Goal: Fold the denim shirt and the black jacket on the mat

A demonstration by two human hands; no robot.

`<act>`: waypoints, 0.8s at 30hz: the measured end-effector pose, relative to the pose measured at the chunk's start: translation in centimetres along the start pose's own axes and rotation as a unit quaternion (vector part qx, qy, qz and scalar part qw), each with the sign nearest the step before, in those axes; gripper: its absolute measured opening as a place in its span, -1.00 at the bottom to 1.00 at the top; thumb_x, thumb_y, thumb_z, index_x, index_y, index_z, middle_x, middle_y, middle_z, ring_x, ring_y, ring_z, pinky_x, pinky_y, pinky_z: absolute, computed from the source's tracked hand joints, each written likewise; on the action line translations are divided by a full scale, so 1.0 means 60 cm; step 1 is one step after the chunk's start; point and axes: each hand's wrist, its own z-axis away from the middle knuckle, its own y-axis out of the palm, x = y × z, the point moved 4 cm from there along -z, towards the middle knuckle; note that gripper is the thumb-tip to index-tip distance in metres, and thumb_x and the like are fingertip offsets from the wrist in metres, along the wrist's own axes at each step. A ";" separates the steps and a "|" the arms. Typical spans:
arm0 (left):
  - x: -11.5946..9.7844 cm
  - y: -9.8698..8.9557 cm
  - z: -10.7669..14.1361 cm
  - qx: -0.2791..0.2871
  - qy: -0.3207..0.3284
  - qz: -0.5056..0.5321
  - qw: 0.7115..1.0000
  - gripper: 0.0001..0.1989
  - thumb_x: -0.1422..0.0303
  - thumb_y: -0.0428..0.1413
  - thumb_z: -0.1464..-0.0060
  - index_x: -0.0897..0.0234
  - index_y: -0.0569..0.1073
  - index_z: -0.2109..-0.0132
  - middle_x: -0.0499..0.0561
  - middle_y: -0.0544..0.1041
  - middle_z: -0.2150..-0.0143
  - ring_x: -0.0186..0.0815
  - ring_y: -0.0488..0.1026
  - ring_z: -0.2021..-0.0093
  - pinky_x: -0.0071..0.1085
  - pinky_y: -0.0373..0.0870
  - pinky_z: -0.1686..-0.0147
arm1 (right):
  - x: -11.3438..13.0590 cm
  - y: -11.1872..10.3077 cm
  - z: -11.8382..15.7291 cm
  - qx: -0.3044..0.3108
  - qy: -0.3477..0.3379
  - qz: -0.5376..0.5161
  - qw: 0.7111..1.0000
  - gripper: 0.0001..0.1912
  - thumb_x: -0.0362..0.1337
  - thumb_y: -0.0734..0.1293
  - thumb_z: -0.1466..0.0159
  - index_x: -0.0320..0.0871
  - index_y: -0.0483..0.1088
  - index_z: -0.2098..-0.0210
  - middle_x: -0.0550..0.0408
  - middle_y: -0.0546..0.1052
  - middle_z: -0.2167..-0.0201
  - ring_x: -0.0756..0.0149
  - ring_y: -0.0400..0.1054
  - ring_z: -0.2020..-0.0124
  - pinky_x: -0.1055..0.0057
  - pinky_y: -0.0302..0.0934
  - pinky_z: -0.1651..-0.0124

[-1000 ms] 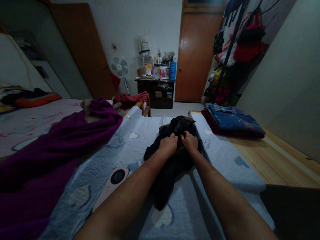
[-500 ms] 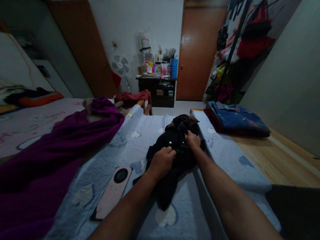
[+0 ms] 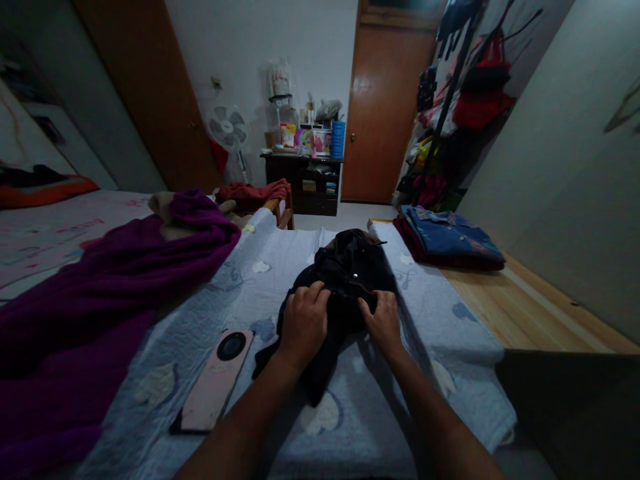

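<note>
A crumpled black jacket [image 3: 370, 263] with a brown patch at its far end and a pale snap button lies bunched on the bed, one dark flap hanging toward me. My left hand [image 3: 304, 320] is closed over its left side, fingers curled on the cloth. On the right, my right hand [image 3: 384, 321] pinches the near edge between thumb and fingers. Folds hide some of the fingertips. Left of my left forearm lies a pink phone [image 3: 215, 387], its round dark camera disc facing up.
A pale blue quilt [image 3: 280, 267] with heart patterns covers the bed. Purple cloth [image 3: 125, 287] is heaped at left. A folded denim garment [image 3: 450, 233] rests on dark red cloth on a wooden ledge [image 3: 500, 307] at right. A fan [image 3: 227, 127] stands behind.
Both hands have moved on the jacket: the right has come nearer to me, and the left now lies flatter over the cloth. One of the two visible snaps is now hidden.
</note>
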 end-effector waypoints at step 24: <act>-0.049 0.050 -0.011 0.122 0.032 -0.022 0.992 -0.79 0.18 0.02 -0.21 0.22 0.38 0.16 0.02 0.46 0.22 -0.26 0.47 0.25 -0.42 0.31 0.33 | 0.056 -0.007 -0.045 0.035 0.009 -0.084 0.996 -0.84 -0.24 0.06 -0.33 -0.11 0.21 0.31 0.06 0.44 0.40 0.26 0.35 0.35 0.42 0.11 0.28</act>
